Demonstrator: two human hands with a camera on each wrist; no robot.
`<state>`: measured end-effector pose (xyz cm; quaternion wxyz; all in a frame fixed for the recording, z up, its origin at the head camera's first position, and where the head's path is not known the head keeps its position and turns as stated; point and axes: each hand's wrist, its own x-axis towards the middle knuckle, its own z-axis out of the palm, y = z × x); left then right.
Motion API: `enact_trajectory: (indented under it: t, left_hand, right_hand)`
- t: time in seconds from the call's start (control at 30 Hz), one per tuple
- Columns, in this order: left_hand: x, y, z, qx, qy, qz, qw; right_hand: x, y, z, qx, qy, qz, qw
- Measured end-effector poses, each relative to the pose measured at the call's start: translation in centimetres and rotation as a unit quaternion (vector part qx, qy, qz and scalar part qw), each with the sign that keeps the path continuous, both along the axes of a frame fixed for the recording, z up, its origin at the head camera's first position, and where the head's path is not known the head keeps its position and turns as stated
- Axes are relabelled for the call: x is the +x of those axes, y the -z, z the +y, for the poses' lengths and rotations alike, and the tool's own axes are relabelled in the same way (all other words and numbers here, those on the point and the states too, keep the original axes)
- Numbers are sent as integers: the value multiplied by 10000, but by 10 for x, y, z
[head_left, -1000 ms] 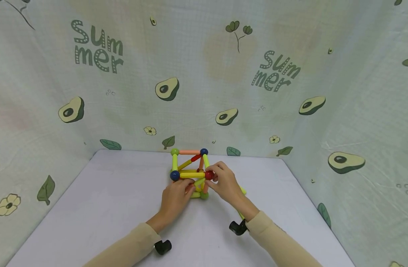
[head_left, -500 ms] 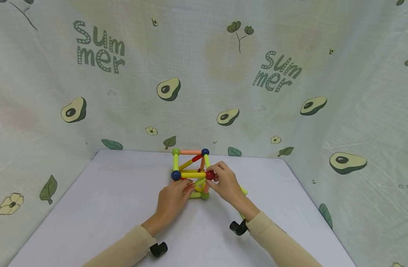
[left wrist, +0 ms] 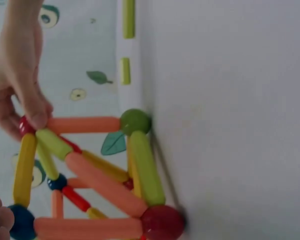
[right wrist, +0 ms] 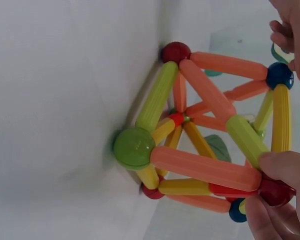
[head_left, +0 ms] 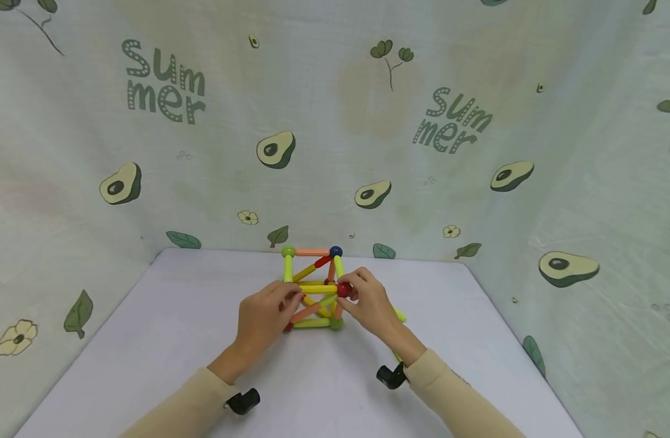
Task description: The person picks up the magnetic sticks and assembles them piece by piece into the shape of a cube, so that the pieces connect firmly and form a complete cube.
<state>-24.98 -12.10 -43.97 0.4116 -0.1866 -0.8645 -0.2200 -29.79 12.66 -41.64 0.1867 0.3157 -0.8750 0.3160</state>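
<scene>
A frame of magnetic sticks and balls [head_left: 313,252] stands on the table. My right hand [head_left: 370,301] pinches the red ball [right wrist: 275,191] at its near upper right corner, the thumb beside the green end of a diagonal stick [right wrist: 207,87]. That diagonal, half orange and half green, runs down to the lower red ball [left wrist: 162,222]. My left hand [head_left: 266,313] is at the near upper left corner, its loosely bent fingertips beside the blue ball [right wrist: 280,75]. In the head view this hand hides the blue ball. A yellow stick [head_left: 319,290] spans the two upper corners.
Loose green sticks [left wrist: 128,17] lie on the white table [head_left: 165,340], to the right of the frame and partly behind the right forearm in the head view. A patterned cloth [head_left: 324,121] hangs behind and at both sides.
My left hand has let go of the diagonal stick and moved up and left to the blue ball. The diagonal now spans the near face. The right hand stays on the red ball.
</scene>
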Motion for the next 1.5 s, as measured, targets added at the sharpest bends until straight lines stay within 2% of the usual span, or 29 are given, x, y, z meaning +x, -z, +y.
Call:
enact_trajectory:
  t: [0.1, 0.17, 0.23, 0.37, 0.5, 0.57, 0.67, 0.77, 0.83, 1.03, 1.27, 1.5]
  left_hand:
    - [-10, -12, -18, 275, -6, -75, 9996]
    - [-20, -19, -29, 381, 110, -378, 9985]
    - [-31, -24, -39, 390, 278, -821, 9955]
    - [-59, -30, -53, 442, 651, -1695, 9824]
    - [-87, -32, -60, 326, 957, -2316, 9675]
    - [-97, -32, -62, 200, 1052, -2600, 9597]
    - [-105, -32, -63, 103, 1134, -2924, 9495]
    - [-109, -30, -63, 121, 1131, -3102, 9438]
    - [-110, -29, -63, 179, 1102, -3118, 9436]
    - [-106, -24, -65, 329, 1043, -2871, 9516]
    - [-93, -20, -68, 316, 1075, -2622, 9585]
    - [-74, -19, -69, 271, 956, -2589, 9608]
  right_hand:
    - [0, -1, 1, 50, -52, -27, 10000]
    - [1, -1, 2, 62, -69, 6, 10000]
    - [2, -1, 3, 84, -75, 57, 9999]
    - [2, 1, 6, 105, -122, 191, 9997]
    - [3, 2, 7, 47, -145, 256, 9996]
    - [4, 2, 7, 16, -157, 237, 9996]
    - [5, 0, 7, 4, -182, 173, 9997]
    - [5, -2, 7, 28, -188, 130, 9997]
    - [5, -4, 7, 44, -174, 125, 9998]
    - [5, -8, 10, 70, -69, 114, 9999]
    - [-1, -9, 17, 184, -8, 21, 9998]
    - [-11, -9, 23, 265, 61, -47, 9996]
